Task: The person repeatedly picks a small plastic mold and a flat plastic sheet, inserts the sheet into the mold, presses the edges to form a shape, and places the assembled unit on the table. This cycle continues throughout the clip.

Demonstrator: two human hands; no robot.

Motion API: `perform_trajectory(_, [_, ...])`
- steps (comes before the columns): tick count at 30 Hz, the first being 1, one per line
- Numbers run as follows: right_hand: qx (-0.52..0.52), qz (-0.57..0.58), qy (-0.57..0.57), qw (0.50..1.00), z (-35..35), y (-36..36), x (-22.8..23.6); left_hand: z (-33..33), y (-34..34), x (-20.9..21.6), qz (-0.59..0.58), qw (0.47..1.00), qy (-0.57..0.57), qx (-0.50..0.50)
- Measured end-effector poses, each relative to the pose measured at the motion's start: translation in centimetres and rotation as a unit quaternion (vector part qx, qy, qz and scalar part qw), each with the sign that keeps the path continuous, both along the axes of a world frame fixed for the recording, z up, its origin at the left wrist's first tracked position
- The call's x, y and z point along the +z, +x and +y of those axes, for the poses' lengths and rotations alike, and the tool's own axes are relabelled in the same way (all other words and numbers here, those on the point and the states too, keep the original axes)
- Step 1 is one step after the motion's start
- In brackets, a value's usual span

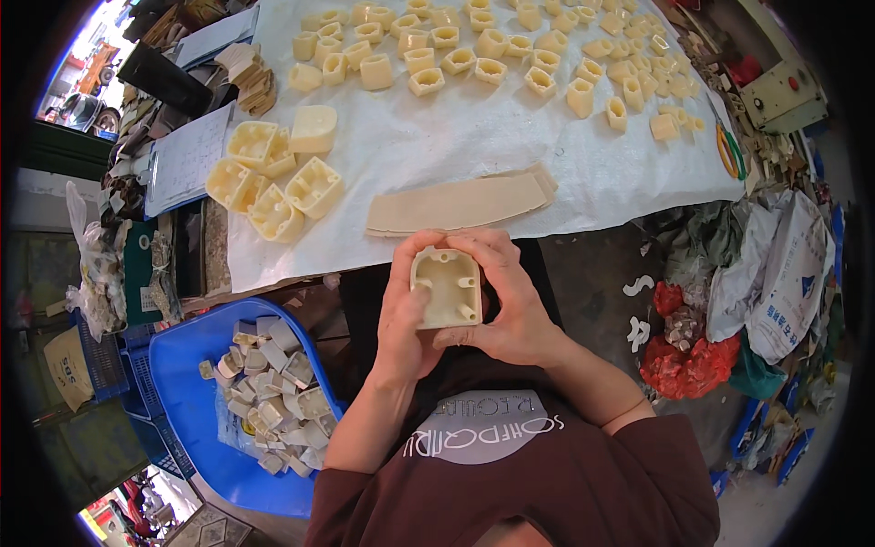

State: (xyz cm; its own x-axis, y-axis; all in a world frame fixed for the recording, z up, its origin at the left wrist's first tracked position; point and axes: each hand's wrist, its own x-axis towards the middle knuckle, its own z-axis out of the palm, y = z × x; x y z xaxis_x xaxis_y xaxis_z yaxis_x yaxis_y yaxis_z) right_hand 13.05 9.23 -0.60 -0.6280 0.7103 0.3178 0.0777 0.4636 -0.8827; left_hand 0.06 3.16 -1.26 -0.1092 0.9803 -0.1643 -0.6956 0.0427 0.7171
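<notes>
Head view, single frame. Both hands hold one cream plastic housing [447,288], a squarish hollow shell with rounded corners, open side up toward the camera, near the body and just short of the near edge of the white sheet [547,155]. Left hand [406,314] wraps the shell's left side: thumb pressed on the left rim, fingers curled underneath and hidden by the shell. Right hand [510,301] grips the right side and far edge: fingers bent over the top rim, thumb along the lower right; palm side not visible. Inside the shell, small round bosses at the corners; finer detail too small to tell. Just beyond the hands a curved tan strip [460,203] lies flat on the sheet, apparently two layers, lower one mostly covered. Far left on the sheet, a cluster of larger cream housings [273,178], some open side up, one closed side up. Farther back, many small cream parts [510,55] in loose rows, the farthest cut off by the frame edge. Near left, a blue bin [187,383] holds a heap of pale offcuts [273,392]; bin's near part bends into the dark rim. Right side: red bags [693,360] and white sacks [775,273], contents indistinct.
</notes>
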Motion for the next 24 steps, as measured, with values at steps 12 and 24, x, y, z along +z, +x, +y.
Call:
perform_trajectory(12, [0.098, 0.018, -0.064, 0.993, 0.2, 0.4, -0.8, 0.4, -0.3, 0.8, -0.024, 0.996, -0.085, 0.001])
perform_trajectory(24, [0.159, 0.156, -0.497, 0.839, 2.4, -0.7, -1.1, 0.1, 1.3, 0.8, 0.007, 1.000, 0.015, 0.008])
